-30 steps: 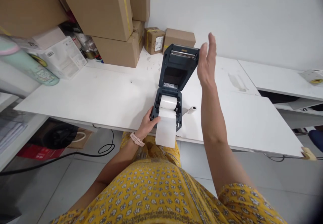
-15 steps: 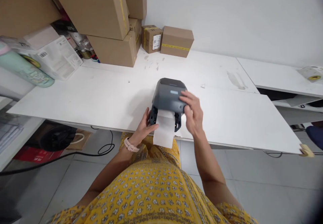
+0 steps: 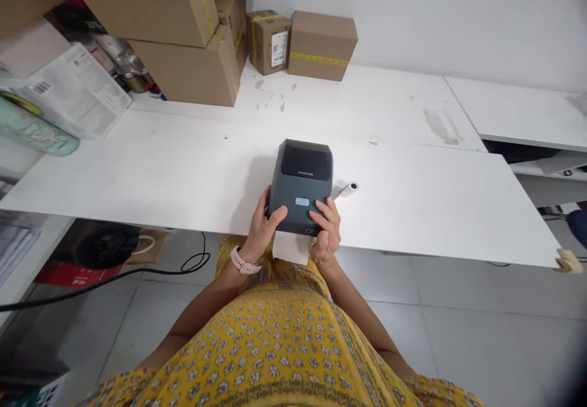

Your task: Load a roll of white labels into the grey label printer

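A dark grey label printer (image 3: pixel 300 181) sits at the front edge of the white table, its lid down. A strip of white paper (image 3: pixel 291 248) hangs out of its front, over the table edge. My left hand (image 3: pixel 263 227) grips the printer's left side, thumb on top and the other fingers mostly hidden along the side. On the front right corner lies my right hand (image 3: pixel 328 233), fingers on the lid and thumb bent below by the paper slot. Just right of the printer rests a small white roll with a dark hole in its end (image 3: pixel 350 189).
Cardboard boxes (image 3: pixel 202 71) are stacked at the back left, with two smaller taped boxes (image 3: pixel 323 46) against the wall. A white carton (image 3: pixel 77 92) and a mint-green bottle (image 3: pixel 39 129) stand at the far left. Below the table, a black cable (image 3: pixel 151 272) crosses the floor.
The printer's raised lid has come down and now covers the inside. My right hand has moved from the lid's right side down to the front corner. The white roll has come into sight.
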The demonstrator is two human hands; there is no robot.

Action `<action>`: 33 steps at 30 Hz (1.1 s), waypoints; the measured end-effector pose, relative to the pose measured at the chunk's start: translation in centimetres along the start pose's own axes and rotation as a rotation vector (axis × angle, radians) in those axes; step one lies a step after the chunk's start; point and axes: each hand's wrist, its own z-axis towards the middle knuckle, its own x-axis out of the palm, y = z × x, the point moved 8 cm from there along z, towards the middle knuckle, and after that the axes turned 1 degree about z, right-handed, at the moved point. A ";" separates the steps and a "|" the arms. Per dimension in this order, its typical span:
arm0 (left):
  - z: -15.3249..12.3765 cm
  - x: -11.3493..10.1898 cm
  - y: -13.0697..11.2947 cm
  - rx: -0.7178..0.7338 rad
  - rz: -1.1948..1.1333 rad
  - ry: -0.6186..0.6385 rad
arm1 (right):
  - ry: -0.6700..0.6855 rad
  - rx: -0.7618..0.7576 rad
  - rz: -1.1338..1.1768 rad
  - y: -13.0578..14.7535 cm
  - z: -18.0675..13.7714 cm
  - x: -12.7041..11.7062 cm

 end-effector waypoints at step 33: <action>-6.6 1.4 4.1 -0.460 -0.189 0.261 | -0.034 -0.077 0.223 2.3 2.9 -3.0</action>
